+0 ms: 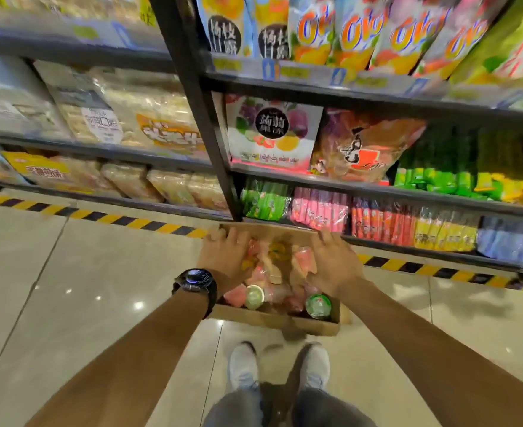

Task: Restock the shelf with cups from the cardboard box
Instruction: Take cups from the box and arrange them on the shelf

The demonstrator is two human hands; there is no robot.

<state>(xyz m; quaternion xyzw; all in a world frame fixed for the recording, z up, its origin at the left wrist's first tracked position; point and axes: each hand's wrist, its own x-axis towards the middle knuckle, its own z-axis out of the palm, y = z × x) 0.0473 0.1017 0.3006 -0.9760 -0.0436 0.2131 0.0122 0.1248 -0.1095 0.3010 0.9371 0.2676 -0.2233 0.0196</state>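
Note:
An open cardboard box (pixel 272 320) sits low in front of my feet, by the bottom shelf (pixel 408 248). It holds several sealed jelly cups, pink ones and two green-lidded ones (pixel 318 305). My left hand (pixel 226 257), with a black watch on its wrist, lies over the box's left wall, its fingers curled round the far left corner. My right hand (pixel 334 266) lies over the right wall, thumb toward the inside and fingers reaching the far right corner. The picture is blurred by motion.
Black shelving stands ahead with a post (pixel 204 118) between two bays. Bright snack packets (pixel 318 208) fill the lowest right shelf, and bags sit above. Yellow-black hazard tape (pixel 130 221) runs along the tiled floor. My two shoes (pixel 314 365) stand just behind the box.

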